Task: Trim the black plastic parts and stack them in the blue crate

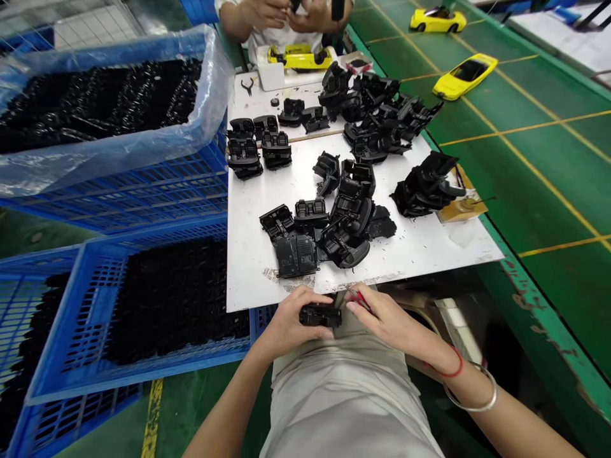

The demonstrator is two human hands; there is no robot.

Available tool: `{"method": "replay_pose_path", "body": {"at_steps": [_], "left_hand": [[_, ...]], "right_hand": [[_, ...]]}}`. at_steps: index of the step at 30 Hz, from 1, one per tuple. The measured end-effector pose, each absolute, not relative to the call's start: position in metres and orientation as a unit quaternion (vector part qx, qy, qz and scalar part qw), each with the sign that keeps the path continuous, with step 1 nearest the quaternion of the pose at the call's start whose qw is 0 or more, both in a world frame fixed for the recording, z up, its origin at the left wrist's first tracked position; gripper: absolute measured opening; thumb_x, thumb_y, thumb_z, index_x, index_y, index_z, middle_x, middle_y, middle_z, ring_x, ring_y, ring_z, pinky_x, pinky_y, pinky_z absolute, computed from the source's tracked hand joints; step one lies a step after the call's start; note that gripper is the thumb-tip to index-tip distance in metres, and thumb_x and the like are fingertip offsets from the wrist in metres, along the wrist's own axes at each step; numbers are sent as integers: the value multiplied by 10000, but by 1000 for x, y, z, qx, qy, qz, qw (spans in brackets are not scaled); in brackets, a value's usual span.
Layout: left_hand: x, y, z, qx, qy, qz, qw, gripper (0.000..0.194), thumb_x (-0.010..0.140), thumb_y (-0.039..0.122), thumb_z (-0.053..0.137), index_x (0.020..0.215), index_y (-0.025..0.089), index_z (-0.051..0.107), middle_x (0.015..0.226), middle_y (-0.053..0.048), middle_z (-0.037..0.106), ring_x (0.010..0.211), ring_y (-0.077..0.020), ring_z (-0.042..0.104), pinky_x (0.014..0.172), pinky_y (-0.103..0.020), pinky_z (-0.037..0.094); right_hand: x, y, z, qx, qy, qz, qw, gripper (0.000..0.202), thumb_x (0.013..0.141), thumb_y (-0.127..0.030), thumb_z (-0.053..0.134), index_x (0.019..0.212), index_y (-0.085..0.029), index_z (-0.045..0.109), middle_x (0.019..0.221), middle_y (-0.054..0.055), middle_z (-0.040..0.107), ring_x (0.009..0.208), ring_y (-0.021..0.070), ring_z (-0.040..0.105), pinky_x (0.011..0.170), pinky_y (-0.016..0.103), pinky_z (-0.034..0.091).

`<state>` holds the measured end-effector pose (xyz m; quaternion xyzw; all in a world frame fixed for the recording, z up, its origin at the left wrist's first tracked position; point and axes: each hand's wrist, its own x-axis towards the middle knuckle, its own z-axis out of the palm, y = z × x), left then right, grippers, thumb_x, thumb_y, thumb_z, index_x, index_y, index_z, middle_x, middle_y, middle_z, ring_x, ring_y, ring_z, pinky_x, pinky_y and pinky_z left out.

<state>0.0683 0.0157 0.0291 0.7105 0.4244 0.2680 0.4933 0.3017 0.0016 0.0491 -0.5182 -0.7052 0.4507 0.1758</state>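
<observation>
In front of my lap, just below the table's near edge, my left hand (298,321) grips a black plastic toy car interior (321,315) between thumb and fingers. Close to its right side, my right hand (377,315) is closed around small red-handled nippers (361,299), with their tip mostly hidden by the fingers. The tool seems apart from the part. On the white table (420,248) ahead lies a loose pile of similar black car interiors (348,216), some with moulded seats. Small black scraps are scattered around them.
Blue crates (167,375) full of black parts stand at the left; one has a plastic liner (210,83). Right runs a green conveyor (525,146) carrying yellow toy cars (465,76). A yellow box (463,207) sits at the table's right. Across, a co-worker's hands (286,13) are busy.
</observation>
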Motion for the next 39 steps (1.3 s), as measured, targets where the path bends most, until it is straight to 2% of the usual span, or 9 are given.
{"method": "replay_pose_path", "body": {"at_steps": [4, 8, 12, 19, 26, 39], "left_hand": [[62, 18, 29, 679, 417, 325, 509, 338, 696, 401, 837, 908, 182, 690, 987, -87, 697, 947, -233, 661, 871, -381, 523], [61, 19, 30, 643, 411, 320, 561, 328, 717, 328, 830, 959, 178, 666, 1114, -125, 737, 1065, -269, 688, 961, -435, 521], [59, 19, 27, 629, 428, 301, 575, 379, 717, 327, 831, 1039, 185, 690, 1079, -108, 757, 1034, -265, 706, 948, -409, 544], [52, 20, 15, 613, 436, 306, 584, 388, 708, 346, 838, 1025, 183, 688, 1094, -112, 754, 1049, -274, 705, 951, -414, 549], [53, 22, 15, 621, 435, 294, 582, 389, 707, 350, 837, 1022, 180, 686, 1093, -110, 753, 1049, -279, 705, 956, -426, 547], [55, 23, 19, 627, 443, 291, 571, 368, 705, 318, 838, 1012, 183, 687, 1073, -99, 763, 1003, -271, 721, 928, -415, 557]], "right_hand": [[303, 0, 47, -475, -771, 395, 156, 192, 1021, -281, 315, 923, -223, 470, 808, 19, 593, 682, 164, 551, 637, 292, 425], [302, -3, 41, -455, -816, 333, 127, 201, 1026, -267, 311, 1045, -206, 501, 764, 19, 622, 616, 166, 573, 556, 272, 384], [301, -4, 33, -441, -856, 244, 114, 237, 1028, -252, 303, 1023, -192, 532, 759, 29, 647, 599, 152, 577, 520, 257, 330], [299, -1, 24, -417, -892, 154, 80, 247, 1018, -199, 308, 998, -152, 550, 707, 25, 616, 556, 138, 533, 482, 269, 251], [297, 3, 23, -401, -904, 132, 65, 233, 1001, -144, 317, 999, -146, 550, 714, 20, 580, 529, 121, 468, 463, 280, 206], [299, 5, 20, -392, -913, 111, 17, 195, 963, -89, 379, 1056, -129, 546, 734, 21, 585, 541, 126, 477, 461, 293, 179]]}}
